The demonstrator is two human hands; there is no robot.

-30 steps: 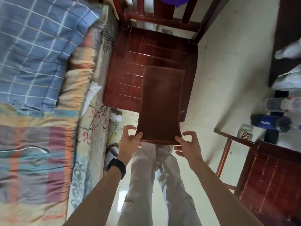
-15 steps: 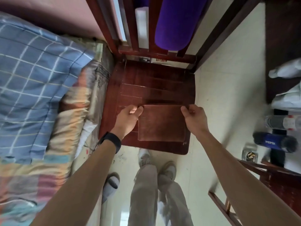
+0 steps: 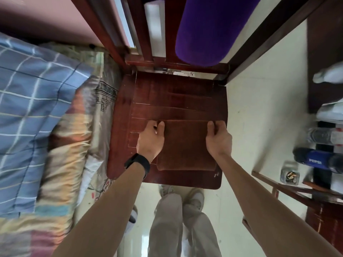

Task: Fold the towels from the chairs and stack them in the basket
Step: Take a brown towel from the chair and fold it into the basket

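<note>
Towels, two: brown towel (image 3: pixel 185 145) on chair seat (image 3: pixel 167 101), purple towel (image 3: pixel 209 30) over backrest (image 3: pixel 146 61).

Illumination: soft, even daylight, moderately bright; the source appears to lie beyond the chair (image 3: pixel 178 101) back at top, unconfirmed. Glare: pale sheen on the glossy floor (image 3: pixel 246 117) at bottom centre. Shadows: faint and diffuse. Sharpness: adequate at centre, nap of the brown towel (image 3: pixel 185 145) legible; motion blur smears the checked bedding (image 3: pixel 37 101) left and bottles (image 3: pixel 319 160) right. Wide-angle distortion bows chair rails and forearms (image 3: pixel 259 201) outward.
</note>
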